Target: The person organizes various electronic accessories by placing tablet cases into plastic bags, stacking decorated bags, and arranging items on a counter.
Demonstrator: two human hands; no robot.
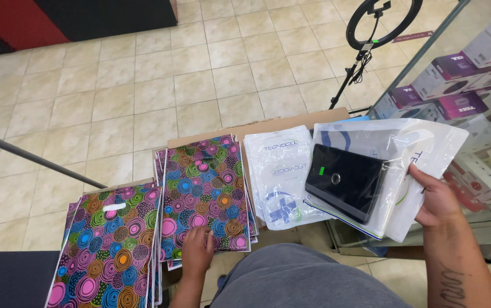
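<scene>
My left hand (197, 250) lies flat on the near edge of a stack of colourful bags (205, 188) printed with circles. A second, larger stack of the same patterned bags (108, 251) lies to its left. My right hand (436, 199) grips a bundle of white plastic bags (411, 148) with a flat black device (345, 181) resting on top of them. Between the two hands lies another pile of white plastic bags (280, 171) with blue print.
The bags rest on brown cardboard (291, 120) over a tiled floor (143, 74). A glass display case (456, 85) with purple and white boxes stands at the right. A ring light on a stand (382, 23) is behind. My grey-clad lap (308, 279) fills the bottom.
</scene>
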